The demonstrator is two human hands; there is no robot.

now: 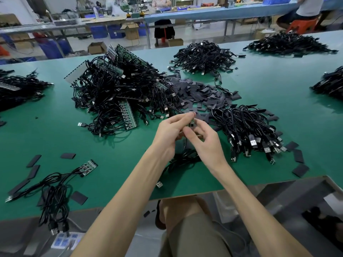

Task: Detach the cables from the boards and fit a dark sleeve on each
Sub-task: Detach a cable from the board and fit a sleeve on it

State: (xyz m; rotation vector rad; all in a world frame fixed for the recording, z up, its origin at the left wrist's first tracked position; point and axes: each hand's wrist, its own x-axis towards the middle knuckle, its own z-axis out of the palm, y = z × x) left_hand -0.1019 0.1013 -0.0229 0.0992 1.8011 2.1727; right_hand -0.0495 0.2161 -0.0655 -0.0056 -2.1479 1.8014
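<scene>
My left hand (169, 132) and my right hand (203, 140) meet above the green table (120, 156). Together they pinch a small green board piece (192, 123) at the end of a black cable (185, 158) that hangs down onto the table. A big tangle of cables on green boards (118, 93) lies behind my left hand. Dark flat sleeves (200, 93) are heaped just beyond my hands. A bundle of black USB cables (246, 130) lies to the right. Whether a sleeve sits on the held piece is hidden by my fingers.
A short board strip with cables (87, 166) lies at front left among loose sleeves (33, 161). More cable piles (202, 56) sit at the back and at both sides. The table's front edge (185, 196) is close to my knees. People work at benches behind.
</scene>
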